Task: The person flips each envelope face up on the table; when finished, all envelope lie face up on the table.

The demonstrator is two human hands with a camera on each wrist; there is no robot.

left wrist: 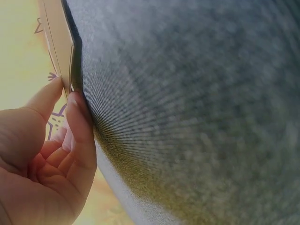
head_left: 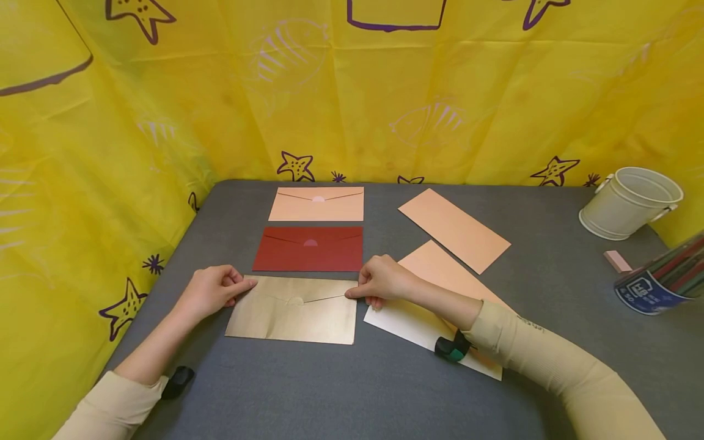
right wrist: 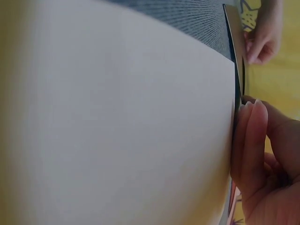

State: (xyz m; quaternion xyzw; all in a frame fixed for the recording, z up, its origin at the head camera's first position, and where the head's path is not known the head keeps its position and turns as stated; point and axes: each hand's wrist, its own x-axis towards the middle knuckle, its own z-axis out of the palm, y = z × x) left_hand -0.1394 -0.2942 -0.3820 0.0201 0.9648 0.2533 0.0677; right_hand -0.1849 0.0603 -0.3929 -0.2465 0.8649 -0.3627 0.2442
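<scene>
A gold envelope [head_left: 297, 321] lies flap side up near the table's front, its flap folded down with a round tab at the middle. My left hand [head_left: 216, 287] pinches its upper left corner; in the left wrist view the thumb [left wrist: 49, 96] is on top and the index finger against the edge. At the upper right edge, my right hand [head_left: 387, 280] holds the envelope, thumb over it and fingers by the side. Just behind lies a red envelope [head_left: 297, 253], and farther back a peach envelope [head_left: 313, 211], both flap side up.
Right of the gold envelope lie a white sheet [head_left: 404, 324], partly under the right forearm, and peach envelopes [head_left: 453, 229] set at an angle. A white bucket [head_left: 621, 211], a pink eraser [head_left: 618, 261] and a blue tin of pencils [head_left: 649, 296] stand at the right.
</scene>
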